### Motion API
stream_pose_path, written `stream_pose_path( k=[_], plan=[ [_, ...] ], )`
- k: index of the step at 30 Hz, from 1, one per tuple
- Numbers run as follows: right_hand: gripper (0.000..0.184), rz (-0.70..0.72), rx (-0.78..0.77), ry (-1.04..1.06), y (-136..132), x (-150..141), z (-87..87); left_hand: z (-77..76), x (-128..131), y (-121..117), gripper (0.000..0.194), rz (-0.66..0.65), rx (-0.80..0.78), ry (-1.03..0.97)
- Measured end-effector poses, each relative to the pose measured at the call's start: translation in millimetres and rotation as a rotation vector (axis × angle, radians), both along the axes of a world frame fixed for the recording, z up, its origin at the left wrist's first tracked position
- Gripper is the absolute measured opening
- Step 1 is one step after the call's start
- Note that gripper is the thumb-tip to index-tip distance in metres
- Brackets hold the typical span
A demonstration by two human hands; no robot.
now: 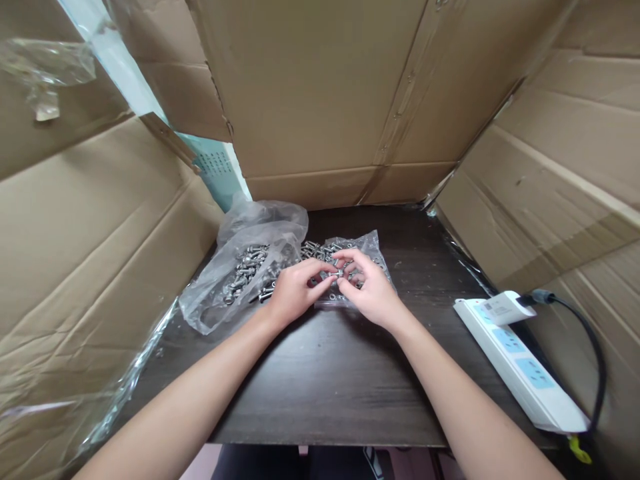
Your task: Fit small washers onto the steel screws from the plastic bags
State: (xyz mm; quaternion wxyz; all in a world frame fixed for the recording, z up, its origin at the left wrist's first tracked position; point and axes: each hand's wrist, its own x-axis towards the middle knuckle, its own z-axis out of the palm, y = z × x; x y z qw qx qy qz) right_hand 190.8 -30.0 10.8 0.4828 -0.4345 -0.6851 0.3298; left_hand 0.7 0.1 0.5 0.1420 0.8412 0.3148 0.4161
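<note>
Between the fingertips of both hands is a small metal bolt (338, 273), held roughly level above the table. My left hand (299, 285) pinches one end between thumb and fingers. My right hand (367, 283) closes thumb and fingers on the other end, where a ring or nut seems to sit; it is too small to make out. Left of the hands, many metal bolts (245, 270) lie in and beside a crumpled clear plastic bag (200, 303). Behind and under the right hand, a second clear plastic bag (373, 243) carries small rings or nuts and more bolts.
A dark wood table (340, 373) lies below. Cardboard walls (320, 87) enclose it at the back and both sides. At the right stands a white power strip (525, 367) with a white plug-in adapter (503, 308) and a black cable (595, 347).
</note>
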Motion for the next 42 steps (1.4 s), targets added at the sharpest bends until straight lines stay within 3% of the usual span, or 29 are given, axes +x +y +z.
stream_pose_path(
  k=[6, 23, 26, 29, 34, 40, 42],
  plan=[
    [0.028, 0.018, -0.037, -0.081, 2.3, 1.6, -3.6, -0.1, -1.1, -0.6, 0.012, 0.004, 0.012, 0.024],
    [0.024, -0.074, -0.035, -0.109, -0.3, 1.1, 1.9, 1.2, 1.5, -5.2, 0.011, -0.011, 0.017, -0.004],
    [0.039, -0.010, -0.032, -0.047, -0.2, 1.6, 1.7, 1.6, 0.6, -4.9, 0.011, -0.002, 0.023, -0.013],
    [0.028, -0.035, -0.071, -0.096, 0.0, 1.4, 0.0, 0.8, 0.2, -4.0, 0.010, 0.002, 0.022, -0.006],
    [0.039, -0.026, -0.041, -0.059, 0.2, 0.4, -1.9, -1.4, -0.4, -2.4, 0.009, -0.001, 0.045, -0.015],
    [0.030, -0.092, -0.066, -0.138, -0.3, 0.6, -0.3, -2.0, -0.4, -1.5, 0.009, 0.004, 0.041, -0.006],
    [0.039, -0.060, -0.051, -0.093, -0.7, 0.5, 0.1, -2.1, -0.4, -1.3, 0.009, 0.009, 0.044, -0.013]
  ],
)
